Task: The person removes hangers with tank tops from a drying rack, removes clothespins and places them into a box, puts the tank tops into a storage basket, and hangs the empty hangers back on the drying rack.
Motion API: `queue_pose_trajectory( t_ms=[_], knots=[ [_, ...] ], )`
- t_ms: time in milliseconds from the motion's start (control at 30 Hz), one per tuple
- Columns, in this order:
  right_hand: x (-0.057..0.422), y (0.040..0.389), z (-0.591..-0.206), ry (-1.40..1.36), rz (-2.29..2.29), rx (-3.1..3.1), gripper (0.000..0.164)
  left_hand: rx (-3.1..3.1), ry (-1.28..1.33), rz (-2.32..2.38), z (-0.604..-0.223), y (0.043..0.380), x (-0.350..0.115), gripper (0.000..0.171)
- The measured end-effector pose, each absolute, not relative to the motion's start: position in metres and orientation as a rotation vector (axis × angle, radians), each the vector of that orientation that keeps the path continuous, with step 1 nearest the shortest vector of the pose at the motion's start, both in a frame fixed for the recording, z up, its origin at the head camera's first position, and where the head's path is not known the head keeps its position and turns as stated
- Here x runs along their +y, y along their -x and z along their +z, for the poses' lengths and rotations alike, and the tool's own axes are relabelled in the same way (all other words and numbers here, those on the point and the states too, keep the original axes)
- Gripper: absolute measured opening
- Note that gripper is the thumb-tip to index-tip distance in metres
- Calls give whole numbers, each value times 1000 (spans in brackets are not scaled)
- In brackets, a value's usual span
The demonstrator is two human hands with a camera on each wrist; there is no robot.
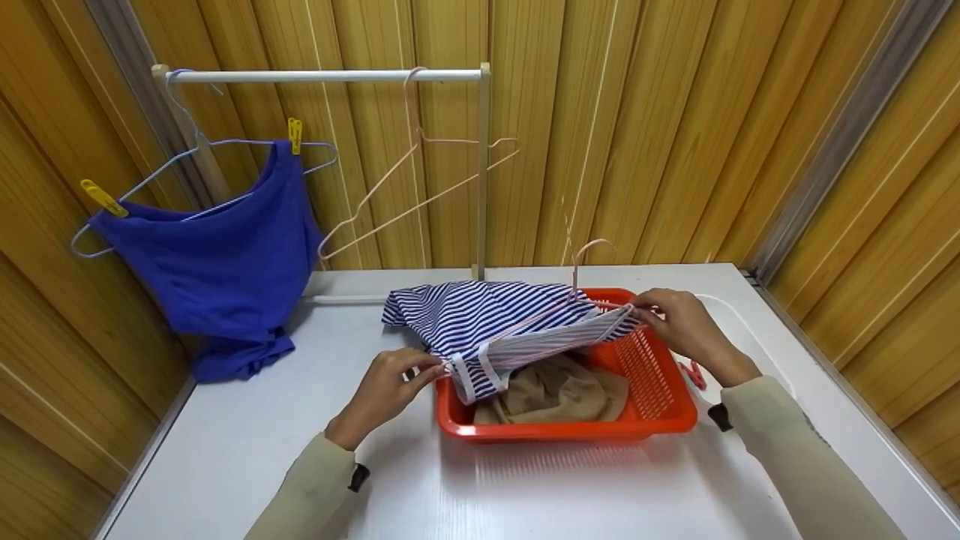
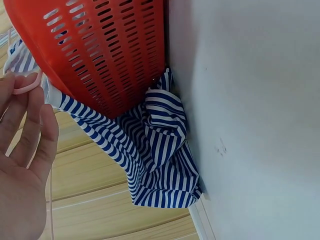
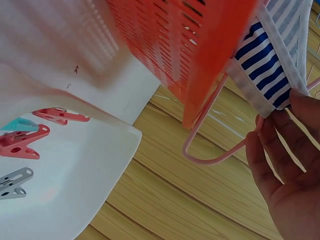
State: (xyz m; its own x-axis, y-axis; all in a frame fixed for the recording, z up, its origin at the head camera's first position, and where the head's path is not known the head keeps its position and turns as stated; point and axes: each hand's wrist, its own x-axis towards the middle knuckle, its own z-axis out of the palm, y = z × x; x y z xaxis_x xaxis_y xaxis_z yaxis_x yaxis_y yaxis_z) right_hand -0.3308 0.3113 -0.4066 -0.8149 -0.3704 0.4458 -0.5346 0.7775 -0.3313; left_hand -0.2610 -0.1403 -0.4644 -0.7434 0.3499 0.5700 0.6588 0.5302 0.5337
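A blue-and-white striped garment with white trim lies spread over the back left of the red basket, with a pink hanger at its trimmed edge. My left hand pinches the hanger's left end beside the garment's corner; in the left wrist view the pink loop lies across its fingers. On the right, my right hand pinches the white-trimmed corner of the garment, next to the hanger's other end. Cloth hangs down past the basket's back side in the left wrist view.
Brown cloth lies in the basket. A white tray with red, grey and teal clothespins sits to the right. Back left, a rack carries blue clothing clipped with yellow clothespins and another pink hanger.
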Motion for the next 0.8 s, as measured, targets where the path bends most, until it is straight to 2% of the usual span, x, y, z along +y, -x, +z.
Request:
queue_pose_trajectory(
  t_ms=[800],
  knots=[
    [353, 343, -418, -500, 653, -2680, 15, -2313, 869, -1073, -466, 262, -149, 12]
  ],
)
